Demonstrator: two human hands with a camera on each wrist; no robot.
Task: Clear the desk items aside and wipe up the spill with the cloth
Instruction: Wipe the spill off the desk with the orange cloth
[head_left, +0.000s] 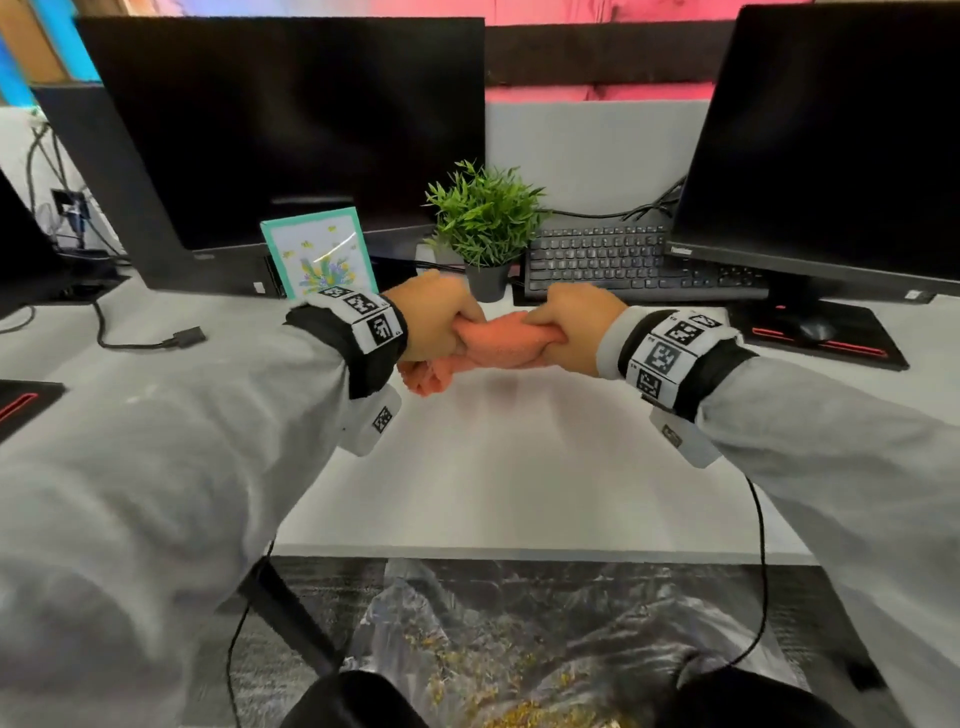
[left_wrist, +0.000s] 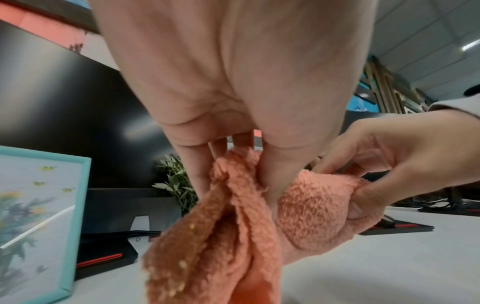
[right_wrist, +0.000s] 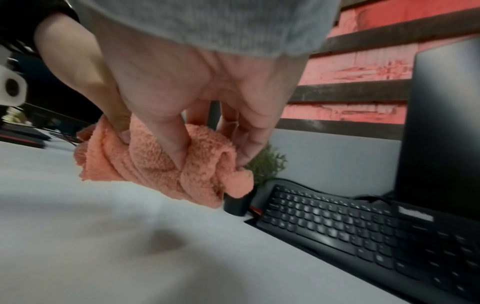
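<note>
A fluffy orange cloth (head_left: 498, 343) is bunched up and held above the white desk (head_left: 493, 467), between both hands. My left hand (head_left: 441, 317) grips its left end, and a loose fold hangs down below that fist. My right hand (head_left: 566, 327) grips the right end. In the left wrist view the cloth (left_wrist: 228, 226) shows small yellowish crumbs on its hanging folds, with the right hand (left_wrist: 389, 164) pinching the other end. In the right wrist view the fingers (right_wrist: 176, 148) dig into the wadded cloth (right_wrist: 161, 164). No spill shows on the desk.
At the back stand a teal picture frame (head_left: 322, 254), a small potted plant (head_left: 485, 228) and a black keyboard (head_left: 623, 260). Two dark monitors (head_left: 291, 124) flank them. A mouse on a black pad (head_left: 815, 332) lies right; a loose cable (head_left: 156, 338) lies left.
</note>
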